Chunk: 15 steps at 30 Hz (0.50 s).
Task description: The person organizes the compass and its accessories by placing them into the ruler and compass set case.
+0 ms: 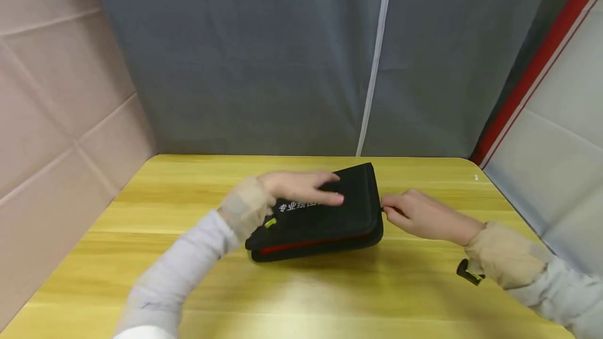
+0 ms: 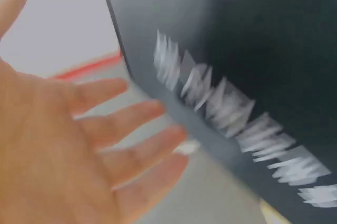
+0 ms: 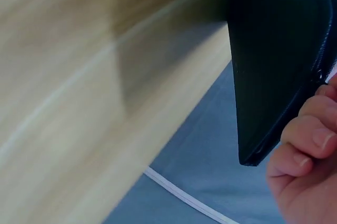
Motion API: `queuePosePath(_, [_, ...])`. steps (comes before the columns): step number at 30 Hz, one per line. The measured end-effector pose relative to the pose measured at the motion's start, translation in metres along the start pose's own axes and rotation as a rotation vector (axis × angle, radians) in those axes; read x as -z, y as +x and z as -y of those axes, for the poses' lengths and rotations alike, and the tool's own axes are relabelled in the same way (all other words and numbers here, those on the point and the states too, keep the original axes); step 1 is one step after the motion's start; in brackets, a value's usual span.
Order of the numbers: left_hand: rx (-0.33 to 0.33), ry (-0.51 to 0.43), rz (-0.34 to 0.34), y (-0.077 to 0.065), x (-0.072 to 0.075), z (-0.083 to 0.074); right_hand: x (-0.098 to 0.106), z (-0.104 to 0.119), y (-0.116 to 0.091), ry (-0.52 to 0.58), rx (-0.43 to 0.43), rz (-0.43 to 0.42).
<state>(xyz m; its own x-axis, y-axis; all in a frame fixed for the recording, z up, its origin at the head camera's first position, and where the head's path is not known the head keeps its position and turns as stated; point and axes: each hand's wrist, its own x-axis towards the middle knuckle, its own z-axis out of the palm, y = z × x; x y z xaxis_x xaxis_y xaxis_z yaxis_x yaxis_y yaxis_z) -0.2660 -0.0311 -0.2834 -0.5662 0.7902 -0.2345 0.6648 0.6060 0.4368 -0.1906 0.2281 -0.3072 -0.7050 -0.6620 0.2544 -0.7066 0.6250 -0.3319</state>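
Observation:
A black zip case (image 1: 325, 224) with white lettering sits mid-table, turned at an angle, and its near edge gapes to show a red lining (image 1: 301, 246). In the right wrist view the case (image 3: 279, 50) slants up off the tabletop. My left hand (image 1: 306, 187) is over the lid with fingers apart; in the left wrist view the hand (image 2: 79, 145) holds nothing, its fingertips close to the lettered cover (image 2: 221, 98). At the right edge my right hand (image 1: 419, 216) has its fingers curled and pinches the zipper pull (image 1: 382, 209), mostly hidden by the fingers.
The case lies on a wood-grain table (image 1: 301, 297). A grey curtain (image 1: 264, 67) with a white strip hangs behind it, and pale padded panels flank both sides. A small yellow tag (image 1: 270, 223) shows on the lid near my left wrist.

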Motion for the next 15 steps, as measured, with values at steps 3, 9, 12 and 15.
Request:
queuePosePath(3, [-0.035, 0.257, -0.102, -0.043, -0.039, 0.001, -0.002, -0.001, -0.002, 0.104, -0.055, -0.012])
queuePosePath(9, [-0.092, 0.740, -0.509, -0.061, -0.105, 0.020, 0.004, -0.003, -0.004, 0.187, -0.144, -0.080])
queuePosePath(12, [-0.158, 0.710, -0.655, -0.062, -0.105, 0.028, 0.007, -0.006, -0.006, 0.174, -0.165, -0.076])
queuePosePath(15, [-0.246, 0.706, -0.764, -0.062, -0.093, 0.031, 0.008, -0.008, -0.010, 0.156, -0.204, -0.059])
